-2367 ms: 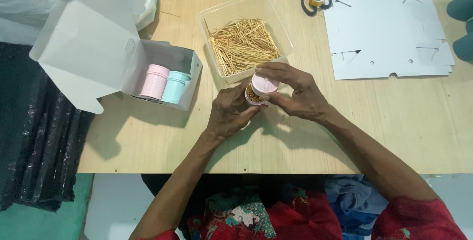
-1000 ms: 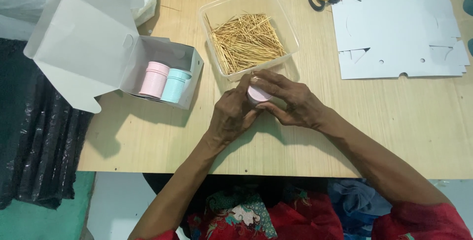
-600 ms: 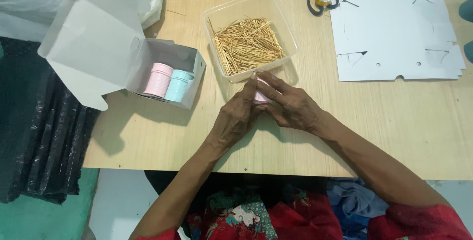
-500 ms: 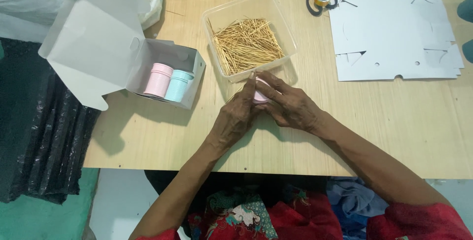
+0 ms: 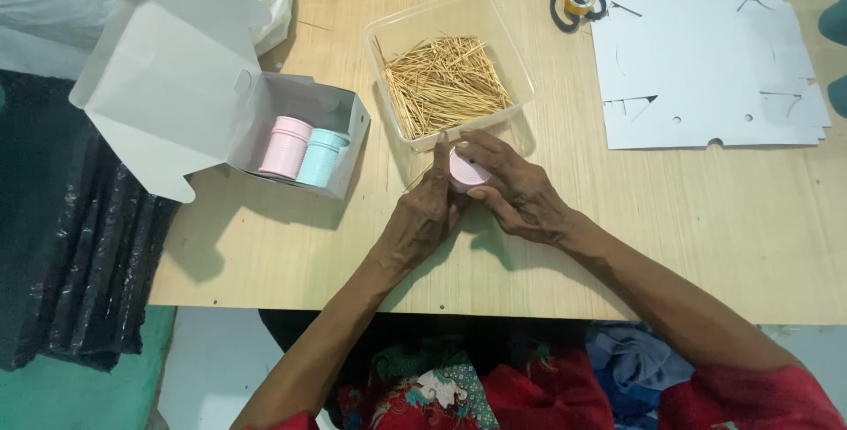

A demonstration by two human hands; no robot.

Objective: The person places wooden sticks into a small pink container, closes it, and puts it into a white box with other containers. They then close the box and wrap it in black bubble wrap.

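Head view — hands (image 5: 468,201) cupping pink jar (image 5: 466,171), toothpick tub (image 5: 450,68) beside

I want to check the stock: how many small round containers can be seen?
3: a pink container and a light blue container in the white box; another pink one between both hands. More may be hidden.

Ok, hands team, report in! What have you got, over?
Left hand and right hand both closed on small pink container. Held over the table, just below clear tub of toothpicks. Nothing blocking, over.

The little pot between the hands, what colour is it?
Pink pot, seen from the head camera.
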